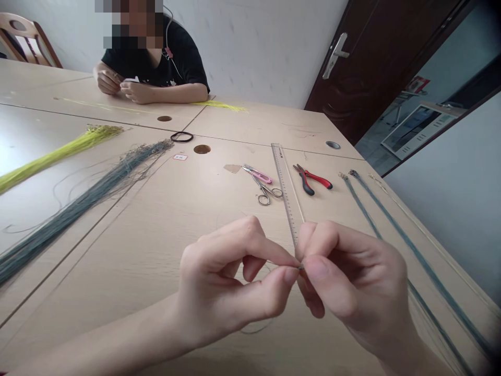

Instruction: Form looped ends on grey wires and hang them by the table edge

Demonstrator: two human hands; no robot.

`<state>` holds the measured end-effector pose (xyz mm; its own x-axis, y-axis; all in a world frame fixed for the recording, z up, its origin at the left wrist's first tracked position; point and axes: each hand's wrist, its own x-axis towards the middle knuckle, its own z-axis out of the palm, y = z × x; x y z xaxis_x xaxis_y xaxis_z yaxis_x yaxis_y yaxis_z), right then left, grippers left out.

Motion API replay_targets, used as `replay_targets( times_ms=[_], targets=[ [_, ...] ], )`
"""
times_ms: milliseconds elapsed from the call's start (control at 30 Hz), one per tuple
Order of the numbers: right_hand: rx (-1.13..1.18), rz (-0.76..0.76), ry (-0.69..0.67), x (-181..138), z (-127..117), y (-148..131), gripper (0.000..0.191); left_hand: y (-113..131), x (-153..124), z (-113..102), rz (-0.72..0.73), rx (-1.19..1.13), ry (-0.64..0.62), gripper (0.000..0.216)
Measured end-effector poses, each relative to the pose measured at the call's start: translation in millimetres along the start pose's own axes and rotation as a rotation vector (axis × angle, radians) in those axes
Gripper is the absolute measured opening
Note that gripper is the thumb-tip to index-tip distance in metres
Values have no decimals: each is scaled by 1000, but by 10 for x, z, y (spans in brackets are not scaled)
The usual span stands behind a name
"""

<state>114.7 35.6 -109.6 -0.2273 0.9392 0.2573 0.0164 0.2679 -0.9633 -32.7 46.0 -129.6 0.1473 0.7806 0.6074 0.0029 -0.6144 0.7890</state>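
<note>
My left hand (230,277) and my right hand (352,282) meet fingertip to fingertip above the table. Between thumb and forefinger, each pinches a thin grey-green cord (256,330), whose loose loop shows faintly below my left hand. Only a tiny bit of it shows at the fingertips, so its end or knot cannot be made out. Just beyond my hands lies a clear ruler (282,188) with a pale thin stick or cord along it. Red-and-black pliers (311,180), metal scissors (264,192) and pink-handled thread snips (258,174) rest near the ruler.
Across the table (156,230) sits another person (176,57), hands together. Yellow cords (58,154) and a thick grey-green bundle (90,193) lie left; thinner grey-green bundles (415,245) lie right. A black band (182,137) and table holes (202,149) are farther back.
</note>
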Motion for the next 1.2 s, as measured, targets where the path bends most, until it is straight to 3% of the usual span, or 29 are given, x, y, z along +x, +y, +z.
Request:
replay_targets(
  times_ms=[1200],
  targets=[
    [-99, -76, -3, 12, -10, 1, 20, 13, -9, 6, -34, -8, 6, 16]
  ],
)
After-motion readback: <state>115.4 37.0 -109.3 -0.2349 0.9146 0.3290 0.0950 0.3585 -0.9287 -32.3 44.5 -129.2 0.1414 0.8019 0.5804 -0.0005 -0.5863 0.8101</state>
